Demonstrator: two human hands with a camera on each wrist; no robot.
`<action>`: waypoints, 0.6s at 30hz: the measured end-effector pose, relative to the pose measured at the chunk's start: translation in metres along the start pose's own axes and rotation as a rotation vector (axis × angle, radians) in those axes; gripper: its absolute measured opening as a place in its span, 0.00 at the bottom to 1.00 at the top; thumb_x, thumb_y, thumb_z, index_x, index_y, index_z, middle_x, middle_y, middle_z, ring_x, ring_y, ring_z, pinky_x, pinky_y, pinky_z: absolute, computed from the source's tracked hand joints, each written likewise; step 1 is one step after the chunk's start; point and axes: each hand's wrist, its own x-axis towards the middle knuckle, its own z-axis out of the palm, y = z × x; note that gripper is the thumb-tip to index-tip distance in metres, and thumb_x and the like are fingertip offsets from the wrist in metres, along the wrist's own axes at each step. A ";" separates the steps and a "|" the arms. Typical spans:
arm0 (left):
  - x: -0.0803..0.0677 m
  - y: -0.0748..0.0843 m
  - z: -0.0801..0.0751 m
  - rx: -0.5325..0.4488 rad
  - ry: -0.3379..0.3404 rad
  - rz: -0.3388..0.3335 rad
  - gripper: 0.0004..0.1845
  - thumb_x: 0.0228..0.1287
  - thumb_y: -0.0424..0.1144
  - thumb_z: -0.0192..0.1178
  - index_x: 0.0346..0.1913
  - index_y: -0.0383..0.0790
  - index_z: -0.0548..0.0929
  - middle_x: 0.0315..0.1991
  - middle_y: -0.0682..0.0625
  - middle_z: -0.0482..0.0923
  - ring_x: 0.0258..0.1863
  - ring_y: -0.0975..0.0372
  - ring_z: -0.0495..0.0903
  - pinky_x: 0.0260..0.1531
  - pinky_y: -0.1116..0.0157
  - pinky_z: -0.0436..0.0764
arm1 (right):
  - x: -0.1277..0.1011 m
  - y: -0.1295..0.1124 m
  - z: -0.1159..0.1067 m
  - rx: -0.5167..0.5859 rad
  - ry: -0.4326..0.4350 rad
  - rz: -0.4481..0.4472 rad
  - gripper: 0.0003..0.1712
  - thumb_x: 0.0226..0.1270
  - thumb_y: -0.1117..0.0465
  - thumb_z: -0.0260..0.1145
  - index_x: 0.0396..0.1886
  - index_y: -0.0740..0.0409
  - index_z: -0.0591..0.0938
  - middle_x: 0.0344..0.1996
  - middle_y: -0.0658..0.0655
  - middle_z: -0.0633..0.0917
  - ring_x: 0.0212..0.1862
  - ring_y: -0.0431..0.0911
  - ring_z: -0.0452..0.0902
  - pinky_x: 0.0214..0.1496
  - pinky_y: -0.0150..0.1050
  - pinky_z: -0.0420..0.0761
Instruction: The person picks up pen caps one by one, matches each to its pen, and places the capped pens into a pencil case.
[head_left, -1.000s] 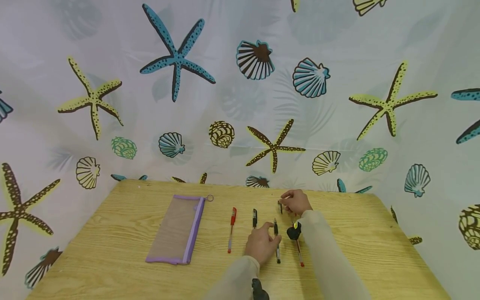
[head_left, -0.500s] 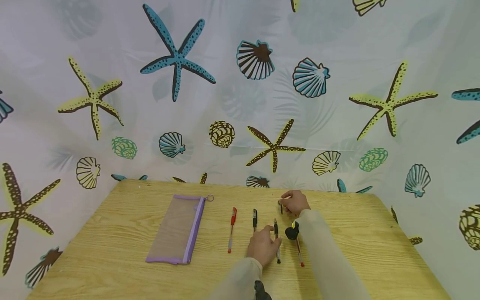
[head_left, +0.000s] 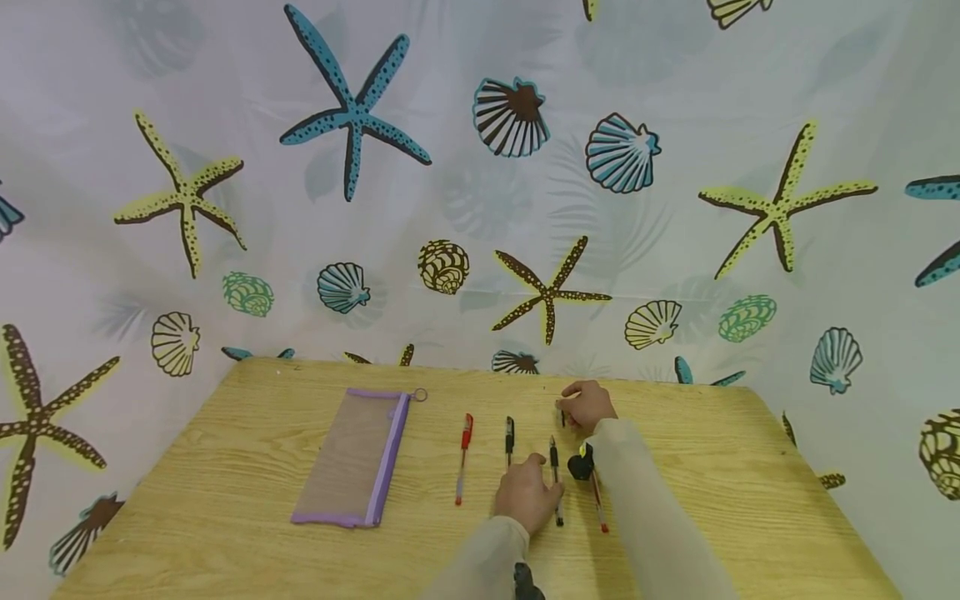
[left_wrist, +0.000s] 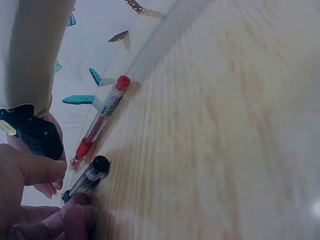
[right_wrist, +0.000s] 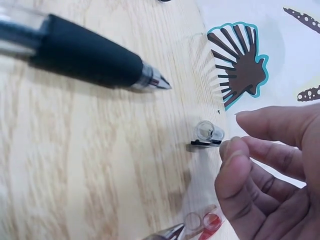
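Hands work near the middle of the wooden table [head_left: 225, 467], low in the head view. Left hand [head_left: 527, 496] lies knuckles up with its fingers curled down onto the black pen [head_left: 556, 487], which runs lengthwise just right of frame centre; in the left wrist view the fingertips [left_wrist: 75, 220] press at the lower left corner on the pen's barrel [left_wrist: 85, 179], pinning it to the wood, though how firmly they grip I cannot tell. Right hand [head_left: 588, 405] sits further up the frame, above and slightly right of the left, and at its left edge shows the small pen cap [head_left: 561, 411]. In the right wrist view the clear-and-black cap [right_wrist: 207, 135] stands just left of the fingertips [right_wrist: 232, 150], at centre right; thumb and fingers are bent towards it with a gap between them, and whether they touch it is hard to tell. An uncapped black pen tip [right_wrist: 152, 80] points right in the upper half of that view, apart from the cap. A red pen [head_left: 597, 500] lies right of the black one, partly under the right sleeve. Further left are another black pen [head_left: 509, 440], another red pen [head_left: 463, 458] and a purple-edged mesh pouch [head_left: 356, 458], all well apart from both hands
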 end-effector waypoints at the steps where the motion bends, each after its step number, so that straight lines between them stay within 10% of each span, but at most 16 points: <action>1: 0.000 0.000 0.000 0.005 -0.002 -0.001 0.23 0.59 0.43 0.67 0.53 0.32 0.80 0.15 0.53 0.76 0.15 0.62 0.76 0.21 0.61 0.79 | 0.000 -0.001 0.000 -0.004 -0.001 0.001 0.19 0.68 0.65 0.60 0.55 0.70 0.76 0.19 0.60 0.81 0.15 0.43 0.71 0.20 0.37 0.74; 18: 0.002 -0.002 0.006 0.103 0.000 0.004 0.17 0.55 0.41 0.70 0.44 0.34 0.84 0.33 0.42 0.84 0.30 0.51 0.84 0.25 0.57 0.82 | 0.000 -0.004 0.006 -0.179 -0.001 -0.024 0.18 0.68 0.64 0.59 0.54 0.69 0.77 0.13 0.56 0.79 0.13 0.41 0.71 0.19 0.36 0.72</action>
